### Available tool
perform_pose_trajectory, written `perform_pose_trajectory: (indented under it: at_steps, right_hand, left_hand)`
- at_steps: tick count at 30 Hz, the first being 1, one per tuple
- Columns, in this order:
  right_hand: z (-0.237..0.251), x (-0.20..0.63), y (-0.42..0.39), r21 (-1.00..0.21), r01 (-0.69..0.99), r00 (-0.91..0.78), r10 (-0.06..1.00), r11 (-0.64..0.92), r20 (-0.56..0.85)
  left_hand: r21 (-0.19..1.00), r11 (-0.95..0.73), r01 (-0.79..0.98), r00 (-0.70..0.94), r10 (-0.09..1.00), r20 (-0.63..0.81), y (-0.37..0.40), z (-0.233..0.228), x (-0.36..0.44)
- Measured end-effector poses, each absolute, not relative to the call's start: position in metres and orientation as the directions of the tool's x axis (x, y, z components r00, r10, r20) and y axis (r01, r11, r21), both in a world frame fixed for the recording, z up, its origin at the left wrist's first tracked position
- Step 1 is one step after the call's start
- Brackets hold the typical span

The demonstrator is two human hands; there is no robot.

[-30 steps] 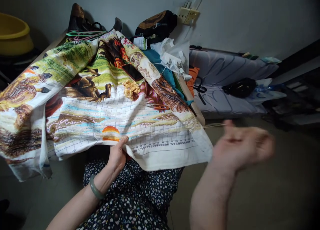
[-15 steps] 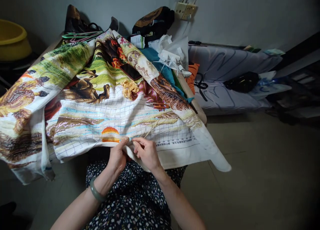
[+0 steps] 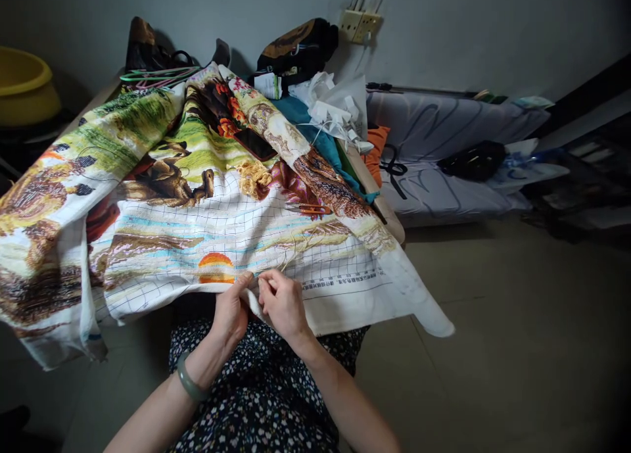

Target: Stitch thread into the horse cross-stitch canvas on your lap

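Note:
A large cross-stitch cloth point(image 3: 162, 269) with a printed grid and a stitched orange sun drapes over the table and hangs toward my lap. My left hand point(image 3: 231, 309) grips its near edge just right of the sun, thumb on top and fingers underneath. Close beside it, my right hand point(image 3: 283, 305) is closed in a pinch at the cloth; whatever lies between the fingertips is too small to make out. Pale thread point(image 3: 294, 248) trails over the fabric above that hand. A yellow thread bundle point(image 3: 254, 179) and orange-handled thread snips point(image 3: 310, 209) lie farther up the cloth.
A phone point(image 3: 255, 144) rests on the cloth. Behind it are a dark bag point(image 3: 298, 48), white plastic bags with a charger point(image 3: 335, 111), and green hangers point(image 3: 158, 75). A yellow basin point(image 3: 24, 88) stands at left, a covered sofa point(image 3: 453, 190) at right.
My right hand has shifted slightly left and turned, its fingers drawn in closer to my left hand. My left hand keeps its hold on the cloth's edge. The view has tilted slightly.

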State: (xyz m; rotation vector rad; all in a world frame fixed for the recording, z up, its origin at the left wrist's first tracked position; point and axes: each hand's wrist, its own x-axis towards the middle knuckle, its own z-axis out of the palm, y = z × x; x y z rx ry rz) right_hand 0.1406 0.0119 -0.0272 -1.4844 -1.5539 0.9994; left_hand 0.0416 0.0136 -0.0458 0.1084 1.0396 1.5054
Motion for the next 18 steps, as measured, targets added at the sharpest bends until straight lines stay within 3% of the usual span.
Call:
perform_pose_trajectory:
  at_steps: [3, 11, 18]
  right_hand:
    - [-0.031, 0.14, 0.011, -0.942, 0.334, -0.044, 0.998, -0.031, -0.048]
    - [-0.039, 0.142, 0.015, -0.954, 0.298, -0.038, 0.999, 0.029, 0.018]
    - [-0.042, 0.136, 0.016, -0.969, 0.247, 0.038, 0.999, -0.01, -0.001]
  left_hand:
    - [0.657, 0.132, -0.742, -0.277, 0.832, -0.481, 0.014, -0.045, 0.041]
    - [0.64, 0.181, -0.747, -0.257, 0.809, -0.529, 0.016, -0.046, 0.041]
    - [0.654, 0.165, -0.738, -0.277, 0.809, -0.518, 0.016, -0.05, 0.041]
